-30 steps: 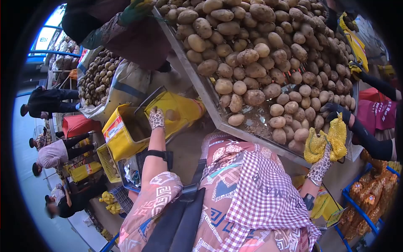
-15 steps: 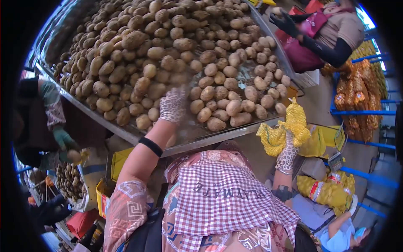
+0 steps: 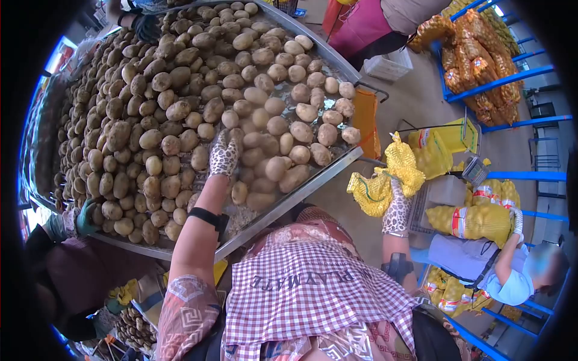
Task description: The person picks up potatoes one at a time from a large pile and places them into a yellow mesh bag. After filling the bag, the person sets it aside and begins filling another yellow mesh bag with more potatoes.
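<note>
Potatoes (image 3: 150, 139) cover a large metal-rimmed table (image 3: 289, 201). My left hand (image 3: 224, 157), in a leopard-print glove, reaches over the near part of the table, its fingertips against a potato among the others; whether the fingers close on it I cannot make out. To the right, beyond the table's edge, my right hand (image 3: 396, 207) in a matching glove holds a bunched yellow mesh bag (image 3: 402, 163), with part of the mesh hanging to the left.
Co-workers stand at the table's far side (image 3: 361, 27) and left side (image 3: 90, 265). At the right a person in light blue (image 3: 512, 271) handles a filled yellow bag (image 3: 481, 221). Orange sacks (image 3: 481, 66) lie on a blue rack; a white crate (image 3: 388, 65) stands on the floor.
The view has turned and shifted. My left hand has moved among the potatoes, its fingers now clearer. My right hand still holds the yellow bag. The left co-worker's gloved hand now touches the potatoes.
</note>
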`<state>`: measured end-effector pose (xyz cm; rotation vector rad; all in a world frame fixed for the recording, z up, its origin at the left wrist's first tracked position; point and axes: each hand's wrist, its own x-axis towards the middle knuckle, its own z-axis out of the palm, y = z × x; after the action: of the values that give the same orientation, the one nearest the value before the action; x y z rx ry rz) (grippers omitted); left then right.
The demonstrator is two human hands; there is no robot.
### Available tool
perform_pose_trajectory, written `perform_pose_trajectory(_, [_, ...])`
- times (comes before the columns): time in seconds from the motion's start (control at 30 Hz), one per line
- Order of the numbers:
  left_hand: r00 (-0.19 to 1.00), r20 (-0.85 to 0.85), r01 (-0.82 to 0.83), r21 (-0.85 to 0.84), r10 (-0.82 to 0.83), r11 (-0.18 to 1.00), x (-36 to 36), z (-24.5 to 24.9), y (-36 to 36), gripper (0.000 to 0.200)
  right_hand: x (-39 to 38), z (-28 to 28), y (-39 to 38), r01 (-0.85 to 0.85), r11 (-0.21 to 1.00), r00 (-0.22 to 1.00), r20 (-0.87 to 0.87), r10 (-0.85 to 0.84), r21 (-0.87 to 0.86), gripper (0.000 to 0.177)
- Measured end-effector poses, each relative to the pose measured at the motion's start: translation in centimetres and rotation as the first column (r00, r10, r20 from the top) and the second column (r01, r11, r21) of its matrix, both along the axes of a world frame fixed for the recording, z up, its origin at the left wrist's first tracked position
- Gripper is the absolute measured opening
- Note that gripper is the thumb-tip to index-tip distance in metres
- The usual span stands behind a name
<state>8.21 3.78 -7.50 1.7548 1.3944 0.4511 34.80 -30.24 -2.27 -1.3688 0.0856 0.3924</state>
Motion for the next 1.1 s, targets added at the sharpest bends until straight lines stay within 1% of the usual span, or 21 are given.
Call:
perform_pose_trajectory(0.03, [0.993,0.118,-0.009,-0.047,0.014,0.999,0.5,-2.8,1.1,0.048,0.2,0.3,0.5,-0.007,1.000,1.000,-0.016,0.007,0.017,0.061])
perform_pose_trajectory(0.17, [0.944,0.325,0.043,-0.310,0.063,0.950,2.2,-1.1,2.1,0.045,0.6,-0.1,2.0,-0.042,0.998,0.995,-0.087,0.046,0.048,0.057])
perform_pose_trajectory(0.23, [0.683,0.454,0.196,-0.869,0.573,0.454,3.3,5.8,0.4,0.042,0.7,-0.3,2.5,-0.087,0.995,0.988,-0.120,0.092,0.049,0.053])
perform_pose_trajectory(0.3, [0.420,0.656,0.465,-0.749,0.627,0.472,3.4,5.5,-0.7,0.045,0.7,-1.1,3.1,-0.137,0.988,0.975,-0.164,0.148,0.075,0.050])
perform_pose_trajectory(0.33, [0.390,0.743,0.487,-0.668,0.545,0.562,3.1,2.4,0.1,0.039,1.2,-1.6,2.9,-0.175,0.983,0.974,-0.139,0.180,0.047,0.048])
perform_pose_trajectory(0.43, [0.352,0.644,0.486,-0.746,0.680,0.455,3.4,6.9,-1.9,0.038,0.2,-0.2,5.5,-0.208,0.978,0.975,-0.085,0.207,-0.003,0.046])
perform_pose_trajectory(0.5, [0.290,0.704,0.541,-0.679,0.648,0.496,3.0,5.5,-1.9,0.038,-0.3,1.6,7.1,-0.246,0.956,0.946,0.176,0.273,-0.163,0.048])
perform_pose_trajectory(0.53, [0.226,0.758,0.597,-0.604,0.612,0.528,3.0,4.6,-1.8,0.038,-0.2,2.2,7.4,-0.255,0.956,0.946,0.168,0.278,-0.147,0.049])
perform_pose_trajectory(0.57, [0.236,0.756,0.607,-0.605,0.610,0.515,3.1,3.8,-1.6,0.038,0.4,2.0,7.4,-0.238,0.960,0.950,0.168,0.262,-0.150,0.049])
perform_pose_trajectory(0.6, [0.452,0.843,0.448,-0.496,0.291,0.743,3.4,3.2,-1.5,0.040,1.2,1.7,7.1,-0.234,0.968,0.965,0.098,0.243,-0.096,0.049])
perform_pose_trajectory(0.63, [0.661,0.750,0.344,-0.265,-0.032,0.901,4.2,2.5,-1.6,0.043,2.0,1.3,6.5,-0.218,0.975,0.975,0.028,0.219,-0.044,0.049])
perform_pose_trajectory(0.67, [0.590,0.737,0.280,-0.570,0.330,0.772,5.6,6.8,-2.5,0.045,2.8,0.6,5.9,-0.167,0.985,0.985,0.022,0.168,-0.034,0.050])
perform_pose_trajectory(0.7, [0.594,0.737,0.304,-0.576,0.322,0.759,6.7,8.2,-2.7,0.045,3.7,-0.5,4.9,-0.141,0.989,0.989,0.027,0.143,-0.044,0.050])
perform_pose_trajectory(0.73, [0.842,0.491,0.273,-0.028,-0.225,0.962,7.7,9.1,-2.8,0.045,4.6,-1.6,4.0,-0.112,0.994,0.994,0.003,0.112,-0.011,0.050])
perform_pose_trajectory(0.77, [0.882,-0.108,0.447,0.498,-0.458,0.743,8.5,9.4,-2.7,0.045,5.3,-2.1,3.5,-0.086,0.996,0.996,-0.024,0.087,0.026,0.051])
perform_pose_trajectory(0.83, [0.760,-0.414,0.650,0.490,-0.501,0.581,11.9,9.5,-3.9,0.042,5.6,-2.6,3.1,-0.070,0.997,0.995,-0.063,0.073,0.044,0.053])
perform_pose_trajectory(0.9, [0.619,-0.524,0.775,0.529,-0.585,0.347,14.1,5.7,-5.8,0.042,5.9,-4.5,2.8,-0.056,0.998,0.998,0.036,0.057,-0.030,0.054])
perform_pose_trajectory(0.93, [0.611,-0.527,0.780,0.527,-0.590,0.337,15.5,4.9,-6.3,0.042,5.7,-5.3,2.8,-0.027,0.998,0.997,0.065,0.030,-0.051,0.056])
perform_pose_trajectory(1.0, [0.334,-0.527,0.941,0.138,-0.781,0.309,18.2,4.0,-6.4,0.045,4.1,-2.1,3.8,-0.054,0.998,0.999,-0.007,0.054,-0.032,0.061])
perform_pose_trajectory(1.03, [0.326,-0.527,0.944,0.139,-0.785,0.298,18.8,4.6,-6.3,0.045,3.8,-1.4,4.0,-0.039,0.999,0.998,-0.054,0.038,-0.032,0.063])
perform_pose_trajectory(1.1, [0.102,-0.616,0.995,0.066,-0.781,0.079,20.0,6.6,-6.0,0.045,3.2,0.0,4.4,-0.031,0.998,0.999,-0.046,0.028,-0.055,0.060])
